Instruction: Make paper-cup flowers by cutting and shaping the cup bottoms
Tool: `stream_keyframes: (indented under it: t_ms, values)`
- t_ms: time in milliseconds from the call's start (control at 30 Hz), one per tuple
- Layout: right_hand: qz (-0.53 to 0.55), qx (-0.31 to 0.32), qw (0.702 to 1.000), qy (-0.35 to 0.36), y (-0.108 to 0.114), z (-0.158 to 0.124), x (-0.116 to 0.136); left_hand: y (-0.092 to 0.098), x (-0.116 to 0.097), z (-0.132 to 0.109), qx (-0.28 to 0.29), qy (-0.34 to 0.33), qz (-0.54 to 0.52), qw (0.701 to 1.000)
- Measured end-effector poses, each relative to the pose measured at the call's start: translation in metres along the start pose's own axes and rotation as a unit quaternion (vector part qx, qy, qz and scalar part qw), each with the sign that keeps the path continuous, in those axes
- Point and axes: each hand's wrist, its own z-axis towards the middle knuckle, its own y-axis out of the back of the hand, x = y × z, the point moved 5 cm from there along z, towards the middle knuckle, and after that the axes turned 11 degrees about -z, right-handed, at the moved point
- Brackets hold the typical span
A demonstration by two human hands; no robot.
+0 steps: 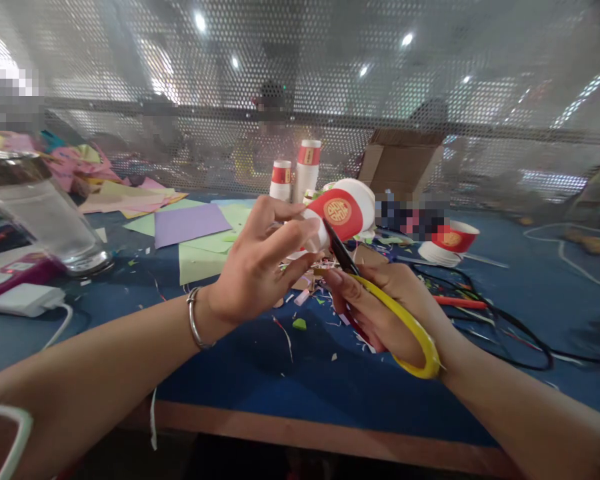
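Observation:
My left hand, with a silver bangle on its wrist, is closed round a red and white paper cup held on its side above the blue table. My right hand grips yellow-handled scissors. Their dark blades point up and touch the cup's wall near its base. Small coloured paper scraps lie on the table under both hands.
Coloured paper sheets lie at the back left by a glass jar. A white charger sits at the left. Stacked cups, a cardboard box, another cup and black cables sit behind and right. Perforated screen behind.

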Motion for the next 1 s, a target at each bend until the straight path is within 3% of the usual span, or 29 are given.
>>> stream_keyframes:
  t_ms: [100, 233, 333, 433, 533, 667, 1000]
  values:
    - [-0.021, -0.001, 1.000, -0.004, 0.001, -0.001, 0.001, -0.001, -0.001, -0.001, 0.001, 0.001, 0.003, 1.000]
    - [0.002, 0.000, 1.000, -0.002, 0.002, -0.001, 0.001, -0.004, 0.001, -0.001, -0.040, 0.084, -0.136, 0.986]
    - [0.007, 0.006, 1.000, 0.014, 0.003, 0.000, 0.003, -0.009, 0.007, -0.003, -0.077, 0.193, -0.257, 0.944]
    - [-0.013, 0.009, 1.000, 0.008, 0.005, 0.000, 0.005, -0.019, 0.015, -0.008, -0.082, 0.305, -0.356, 0.880]
    - [-0.015, 0.013, 1.000, -0.007, 0.005, 0.001, 0.004, -0.026, 0.018, -0.011, -0.092, 0.346, -0.421, 0.834]
    - [-0.026, 0.007, 1.000, 0.002, 0.003, 0.005, 0.001, -0.026, 0.022, -0.012, -0.109, 0.343, -0.408, 0.839]
    - [0.001, 0.014, 1.000, -0.001, -0.007, 0.008, -0.010, -0.030, 0.020, -0.013, -0.049, 0.323, -0.382, 0.865]
